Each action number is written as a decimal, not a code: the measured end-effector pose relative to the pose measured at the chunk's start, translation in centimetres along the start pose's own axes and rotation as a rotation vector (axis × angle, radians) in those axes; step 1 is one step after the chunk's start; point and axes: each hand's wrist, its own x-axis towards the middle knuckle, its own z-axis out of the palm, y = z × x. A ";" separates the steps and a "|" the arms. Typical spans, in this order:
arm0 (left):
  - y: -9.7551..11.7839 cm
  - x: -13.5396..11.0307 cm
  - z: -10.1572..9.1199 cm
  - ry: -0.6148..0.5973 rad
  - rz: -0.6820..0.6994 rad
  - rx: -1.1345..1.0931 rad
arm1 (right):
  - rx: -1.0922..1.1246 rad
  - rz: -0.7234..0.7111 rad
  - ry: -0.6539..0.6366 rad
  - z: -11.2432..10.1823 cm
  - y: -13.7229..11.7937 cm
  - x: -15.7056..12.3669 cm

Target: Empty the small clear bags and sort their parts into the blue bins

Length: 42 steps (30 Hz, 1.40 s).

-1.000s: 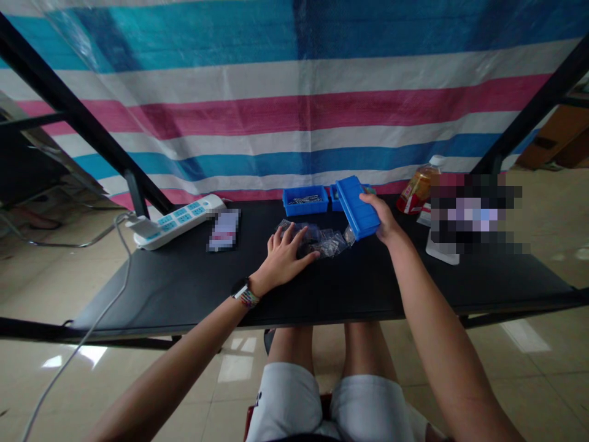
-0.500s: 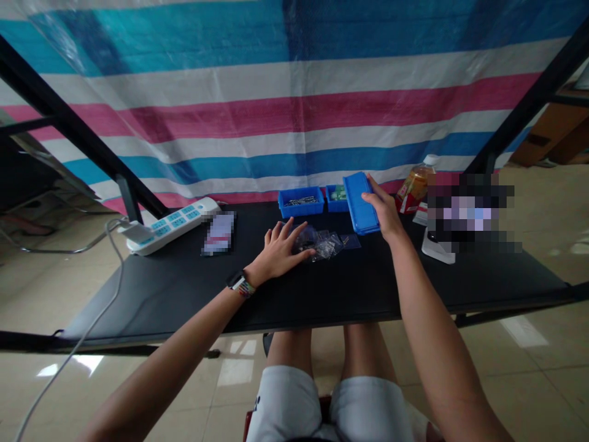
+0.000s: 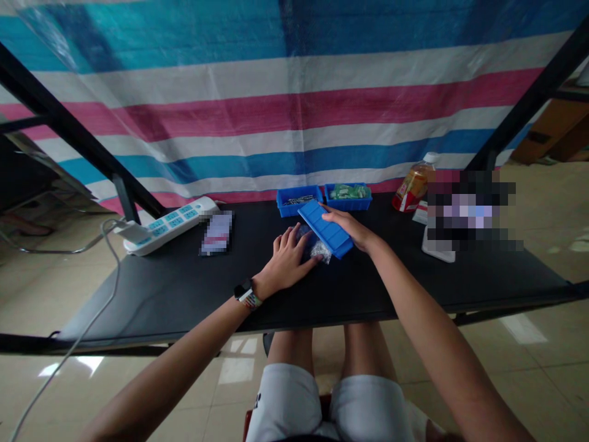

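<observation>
My right hand (image 3: 350,228) grips a flat blue plastic box (image 3: 324,229), which lies tilted over a small pile of clear plastic bags (image 3: 316,248) on the black table (image 3: 184,288). My left hand (image 3: 286,264) rests flat on the left side of those bags, fingers stretched out and slightly apart. A watch with a coloured band sits on my left wrist. Behind the hands stand two open blue bins: the left blue bin (image 3: 298,201) holds small metal parts, the right blue bin (image 3: 348,195) holds green pieces.
A white power strip (image 3: 168,224) with a trailing cable lies at the table's left rear. A bottle with amber liquid (image 3: 414,184) and a white stand (image 3: 437,248) are at the right. A striped tarp hangs behind. My knees are under the front edge.
My right hand brought the blue box from in front of the right bin down and left onto the bags. The right bin's green contents are now uncovered. My left hand stayed on the bags.
</observation>
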 end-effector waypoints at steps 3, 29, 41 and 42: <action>-0.3 0.0 -0.4 0.016 -0.015 -0.094 | 0.096 0.041 -0.025 0.2 -0.3 -0.4; -11.4 6.1 -6.3 0.798 -0.635 -1.000 | -0.085 -0.216 0.217 -1.5 0.1 0.1; -13.6 6.2 -5.2 0.797 -0.787 -1.285 | -0.996 -0.651 0.164 0.0 4.2 4.1; -13.7 6.2 -5.2 0.803 -0.772 -1.304 | -1.007 -0.652 0.159 -0.3 4.4 4.3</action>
